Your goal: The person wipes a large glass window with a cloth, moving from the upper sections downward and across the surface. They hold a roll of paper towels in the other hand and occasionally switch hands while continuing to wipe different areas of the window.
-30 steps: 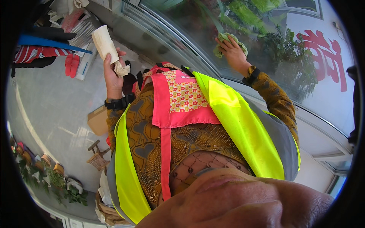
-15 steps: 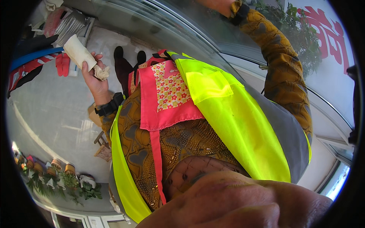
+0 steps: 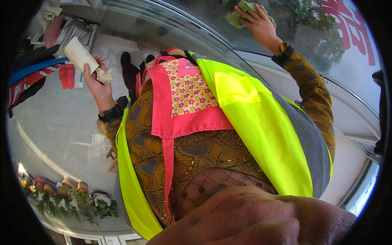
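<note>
My left hand (image 3: 99,84) is closed around a cream-white roll (image 3: 81,54), which looks like paper or cloth wound into a tube. A crumpled off-white wad (image 3: 104,76) pokes out of the same hand, beside the roll's lower end. Up at the right, my right hand (image 3: 261,29) lies with fingers stretched over a green cloth (image 3: 246,14), holding it against the window glass (image 3: 281,49). Part of the cloth bunches out past the fingertips.
A metal window frame (image 3: 196,30) runs diagonally above me. Leafy plants and red lettering show at the glass. Potted plants (image 3: 83,187) line the lower left of the floor. Red slippers (image 3: 66,76) and a blue-edged dark bundle (image 3: 34,67) are at the far left.
My right hand has come down from the upper edge and swung right, bringing the green cloth into view. My left hand, still holding the roll, has shifted slightly left.
</note>
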Available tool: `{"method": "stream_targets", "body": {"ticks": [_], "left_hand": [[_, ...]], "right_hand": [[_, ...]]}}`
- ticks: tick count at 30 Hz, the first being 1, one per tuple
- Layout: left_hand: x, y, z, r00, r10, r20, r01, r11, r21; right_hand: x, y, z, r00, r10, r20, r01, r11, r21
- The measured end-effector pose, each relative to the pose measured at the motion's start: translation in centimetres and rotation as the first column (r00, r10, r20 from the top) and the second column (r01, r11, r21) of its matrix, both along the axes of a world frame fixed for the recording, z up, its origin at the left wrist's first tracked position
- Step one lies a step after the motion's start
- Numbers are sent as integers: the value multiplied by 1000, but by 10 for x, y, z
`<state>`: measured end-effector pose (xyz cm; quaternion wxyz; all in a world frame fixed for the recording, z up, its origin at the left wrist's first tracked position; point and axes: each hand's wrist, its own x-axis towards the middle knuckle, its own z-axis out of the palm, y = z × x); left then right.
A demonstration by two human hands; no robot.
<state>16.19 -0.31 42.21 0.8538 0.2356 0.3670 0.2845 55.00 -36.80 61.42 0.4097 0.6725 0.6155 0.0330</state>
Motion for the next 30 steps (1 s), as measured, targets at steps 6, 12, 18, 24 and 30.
{"method": "stream_targets", "body": {"ticks": [6, 12, 18, 24, 30], "left_hand": [[-2, -3, 22, 997, 40, -62, -37, 998, 48], [-35, -22, 44, 989, 87, -119, -82, 996, 45], [-61, -34, 33, 972, 98, -214, -109, 993, -39], [-26, -3, 20, 982, -22, -186, 26, 1000, 16], [15, 38, -8, 984, -161, -78, 164, 986, 30]], "right_hand": [[10, 241, 50, 907, 386, 171, -402, 665, 629], [38, 251, -98, 898, 441, -13, -423, 869, 255], [49, -16, -182, 950, 310, -24, -296, 880, -372], [18, -159, -86, 995, 21, 101, 39, 831, -554], [-55, -139, 27, 899, -349, 264, 275, 920, 279]]}}
